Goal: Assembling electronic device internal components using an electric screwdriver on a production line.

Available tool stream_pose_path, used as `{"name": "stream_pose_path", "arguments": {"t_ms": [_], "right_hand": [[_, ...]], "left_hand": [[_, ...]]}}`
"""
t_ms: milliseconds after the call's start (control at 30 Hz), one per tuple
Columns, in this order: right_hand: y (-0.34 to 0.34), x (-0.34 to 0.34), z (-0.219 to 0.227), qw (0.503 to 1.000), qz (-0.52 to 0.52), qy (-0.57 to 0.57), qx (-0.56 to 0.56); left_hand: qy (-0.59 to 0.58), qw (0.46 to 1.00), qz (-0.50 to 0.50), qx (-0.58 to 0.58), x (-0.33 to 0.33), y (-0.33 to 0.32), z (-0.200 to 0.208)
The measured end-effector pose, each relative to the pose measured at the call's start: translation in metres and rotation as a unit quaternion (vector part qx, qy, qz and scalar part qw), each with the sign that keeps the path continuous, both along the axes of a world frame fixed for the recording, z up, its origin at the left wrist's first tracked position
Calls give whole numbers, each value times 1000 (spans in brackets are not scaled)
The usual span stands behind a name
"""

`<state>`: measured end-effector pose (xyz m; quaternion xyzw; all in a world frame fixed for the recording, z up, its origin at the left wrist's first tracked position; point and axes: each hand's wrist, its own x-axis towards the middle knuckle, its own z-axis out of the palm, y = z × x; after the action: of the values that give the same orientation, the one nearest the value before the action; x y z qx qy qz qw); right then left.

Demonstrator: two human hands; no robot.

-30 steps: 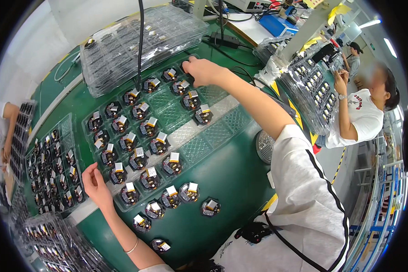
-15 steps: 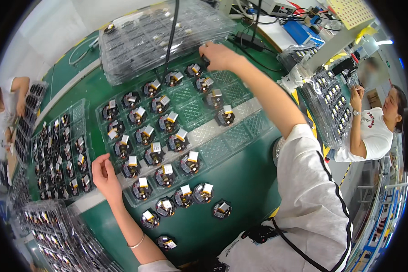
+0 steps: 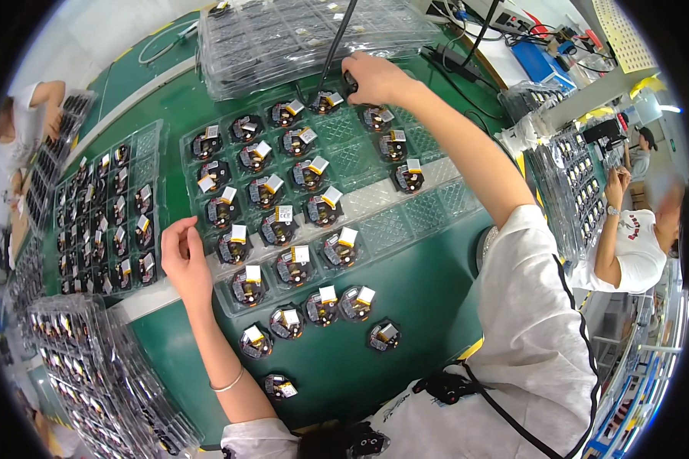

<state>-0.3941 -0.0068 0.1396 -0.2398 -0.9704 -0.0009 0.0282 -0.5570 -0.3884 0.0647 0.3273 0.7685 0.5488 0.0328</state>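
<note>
My right hand (image 3: 375,79) reaches over the far edge of a clear plastic tray (image 3: 379,232), with its fingers closed around a dark, round electronic module (image 3: 350,82) that they partly hide. In the tray sit several more such modules, each with a white-and-yellow rectangular piece on top; one module (image 3: 328,102) is just left of that hand. Some pockets in the middle and at the near right hold none. Beside the tray's left edge, my left hand (image 3: 185,264) hovers with loosely curled, separated fingers and nothing in them. Several loose modules (image 3: 356,304) lie on the green table in front.
A stack of clear trays (image 3: 298,50) stands at the back, with a black cable hanging before it. Another filled tray (image 3: 151,206) lies to the left, and stacked trays (image 3: 107,375) fill the near left. Other people work at both sides.
The view has shifted, so the tray appears higher and farther right. Relative to the tray, my right hand has moved left onto the module at the far row. My left hand stays by the tray's edge.
</note>
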Motion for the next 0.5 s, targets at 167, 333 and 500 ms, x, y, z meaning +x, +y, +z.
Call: {"name": "stream_pose_path", "arguments": {"t_ms": [167,333,500], "right_hand": [[-31,-14,15,992,22,121,-30],[-57,-50,-2,1000,-25,-6,16],[-64,-50,-9,999,-22,34,16]], "left_hand": [[16,1000,11,-4,1,-8,-2],[16,1000,12,7,2,-7,-3],[2,1000,-2,12,-1,-13,-4]]}}
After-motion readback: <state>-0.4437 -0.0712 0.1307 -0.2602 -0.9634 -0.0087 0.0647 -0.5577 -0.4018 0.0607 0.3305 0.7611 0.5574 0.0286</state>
